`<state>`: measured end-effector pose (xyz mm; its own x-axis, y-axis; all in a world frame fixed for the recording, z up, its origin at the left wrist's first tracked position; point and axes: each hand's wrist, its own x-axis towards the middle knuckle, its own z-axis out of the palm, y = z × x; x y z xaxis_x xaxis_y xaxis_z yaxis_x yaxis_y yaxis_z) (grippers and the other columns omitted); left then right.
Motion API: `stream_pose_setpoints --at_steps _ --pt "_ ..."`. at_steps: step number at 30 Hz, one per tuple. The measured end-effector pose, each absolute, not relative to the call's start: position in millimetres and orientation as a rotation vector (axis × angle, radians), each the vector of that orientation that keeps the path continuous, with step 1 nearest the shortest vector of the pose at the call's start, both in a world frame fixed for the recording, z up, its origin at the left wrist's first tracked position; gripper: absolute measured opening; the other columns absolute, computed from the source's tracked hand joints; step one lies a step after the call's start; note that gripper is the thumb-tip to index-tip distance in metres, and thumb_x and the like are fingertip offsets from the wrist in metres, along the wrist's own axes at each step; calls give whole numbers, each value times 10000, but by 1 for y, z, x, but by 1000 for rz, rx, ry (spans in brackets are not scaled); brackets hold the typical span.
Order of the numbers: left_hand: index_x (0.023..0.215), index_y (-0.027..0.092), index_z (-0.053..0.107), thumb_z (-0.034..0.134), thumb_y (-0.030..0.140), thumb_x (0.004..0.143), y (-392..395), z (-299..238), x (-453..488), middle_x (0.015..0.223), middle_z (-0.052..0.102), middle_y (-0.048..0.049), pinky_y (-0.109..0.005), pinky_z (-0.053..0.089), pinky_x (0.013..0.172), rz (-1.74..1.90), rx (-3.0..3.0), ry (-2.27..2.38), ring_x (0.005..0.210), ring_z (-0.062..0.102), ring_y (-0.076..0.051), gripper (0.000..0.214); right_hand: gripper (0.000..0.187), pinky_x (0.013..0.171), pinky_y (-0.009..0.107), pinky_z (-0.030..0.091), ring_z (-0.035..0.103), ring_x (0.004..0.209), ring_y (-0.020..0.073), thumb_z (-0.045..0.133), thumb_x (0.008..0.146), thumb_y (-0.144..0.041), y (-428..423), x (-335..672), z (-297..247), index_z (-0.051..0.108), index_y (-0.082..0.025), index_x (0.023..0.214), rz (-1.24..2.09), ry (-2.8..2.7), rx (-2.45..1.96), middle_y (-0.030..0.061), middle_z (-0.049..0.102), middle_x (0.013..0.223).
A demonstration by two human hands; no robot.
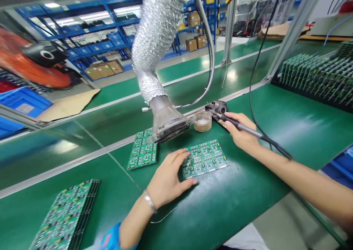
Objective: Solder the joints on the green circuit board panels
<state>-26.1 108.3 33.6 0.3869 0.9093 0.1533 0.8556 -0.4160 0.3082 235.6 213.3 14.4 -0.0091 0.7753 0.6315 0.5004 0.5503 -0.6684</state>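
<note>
A green circuit board panel (205, 158) lies flat on the green bench. My left hand (171, 180) spans its left end, the fingers at the far edge and the thumb along the near edge. My right hand (242, 132) is closed around a soldering iron (245, 128), whose tip points left at the soldering iron stand (219, 108); whether they touch cannot be told. Left of the stand is a round tan container (202, 121). A second circuit board panel (142, 150) lies behind my left hand, partly under the fume hood. A thin solder wire (164, 217) curves beside my left wrist.
A fume extraction nozzle (169, 125) on a silver duct (157, 40) hangs low above the bench. Stacked board panels (64, 215) lie at the near left. Upright boards fill a black rack (317, 90) at the right. The iron's black cable (252, 70) hangs behind my right hand.
</note>
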Motion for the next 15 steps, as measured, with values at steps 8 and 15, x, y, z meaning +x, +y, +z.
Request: stream_pose_setpoints --at_steps 8,15 --pt "1404 142 283 760 590 546 138 6 -19 1384 447 -210 -500 370 1025 297 2419 1536 1275 436 -355 1079 265 953 386 486 640 1009 215 589 852 -275 229 232 -13 653 -198 1098 167 -1776 -990 94 689 1081" --pt "1341 125 339 805 522 483 87 35 -16 1282 510 -195 -520 390 985 558 2466 1673 1157 503 -347 1054 243 933 427 462 634 989 274 635 806 -225 214 243 -5 675 -221 1046 193 -1852 -995 97 693 1028"
